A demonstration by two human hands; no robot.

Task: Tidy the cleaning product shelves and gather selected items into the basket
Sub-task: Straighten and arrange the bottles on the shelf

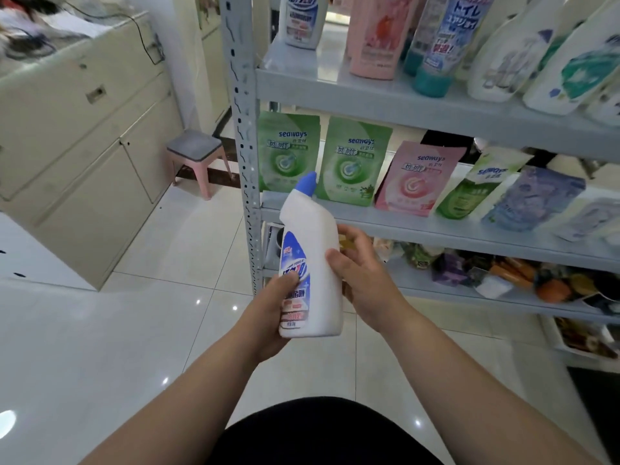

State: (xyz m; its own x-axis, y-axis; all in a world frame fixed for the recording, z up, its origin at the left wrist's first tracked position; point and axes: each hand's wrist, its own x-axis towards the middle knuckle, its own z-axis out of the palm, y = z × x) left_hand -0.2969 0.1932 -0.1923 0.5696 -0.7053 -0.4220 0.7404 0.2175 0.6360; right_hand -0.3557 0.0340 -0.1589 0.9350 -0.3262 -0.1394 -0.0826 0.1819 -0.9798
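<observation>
bottle (pixel 318 236) between left fingers (pixel 288 280), right fingers (pixel 335 259)

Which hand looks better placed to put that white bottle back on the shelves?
Probably the right hand: it grips the toilet cleaner bottle mid-body, on the side nearest the shelving unit; the left hand holds only its base.

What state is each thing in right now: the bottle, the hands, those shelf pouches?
White plastic bottle with blue angled cap: capped, upright, held off the shelf.
Left hand: grips the bottle's lower part.
Right hand: grips the bottle's side.
Two green seaways pouches: standing on the middle shelf.
</observation>
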